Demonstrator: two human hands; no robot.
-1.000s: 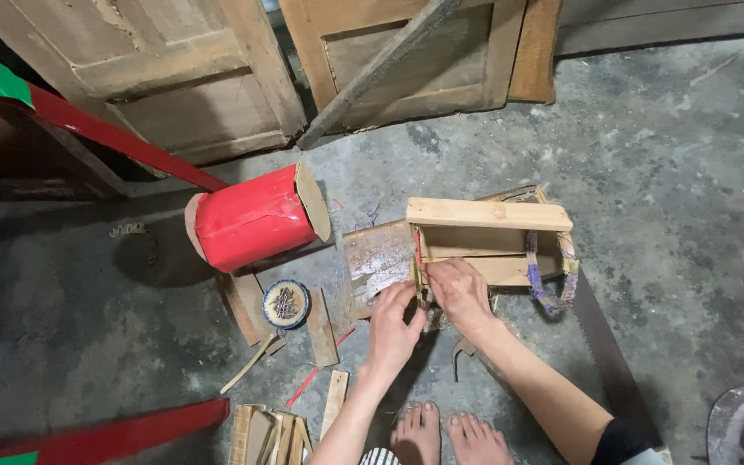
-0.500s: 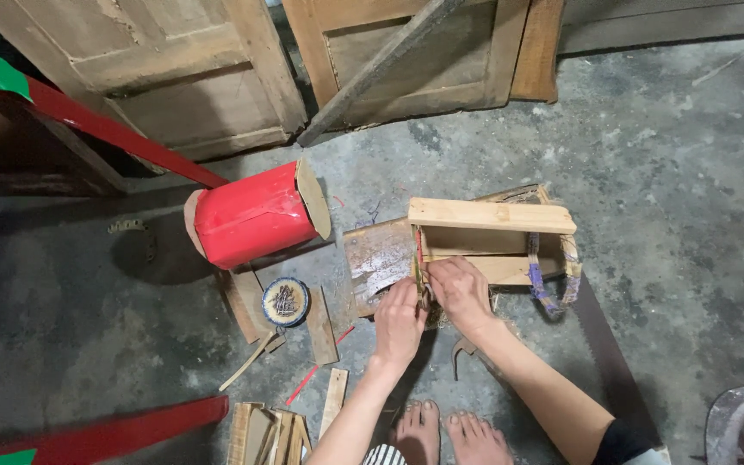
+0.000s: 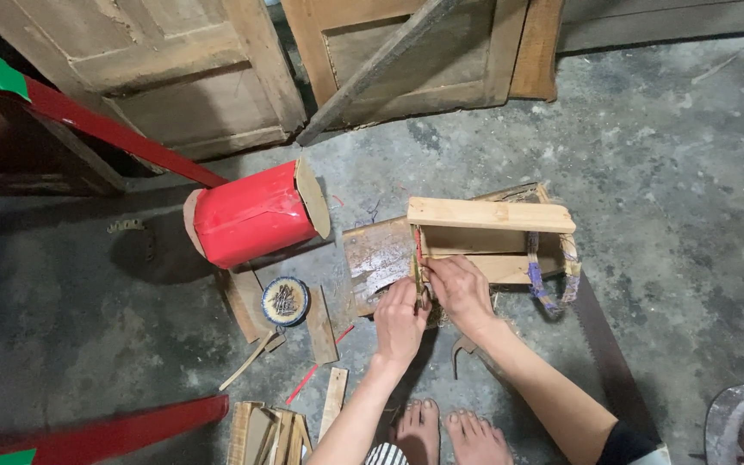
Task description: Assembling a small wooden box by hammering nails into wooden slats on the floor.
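wooden box frame lies on the concrete floor; both the left hand and right hand pinch its near-left corner, perhaps around a nail. fingers crowded there risk a jab, or the joint could shift.

Wooden box sits on the floor, centre-right. Both hands meet at its left end: left hand just left of right hand, touching. Board lies against the box's left side. Drum lies on its side further left. Tin of nails sits in front of the drum, slat just right of it. Offcuts near the feet. Doors lean behind everything. Strap hangs at the box's right end.
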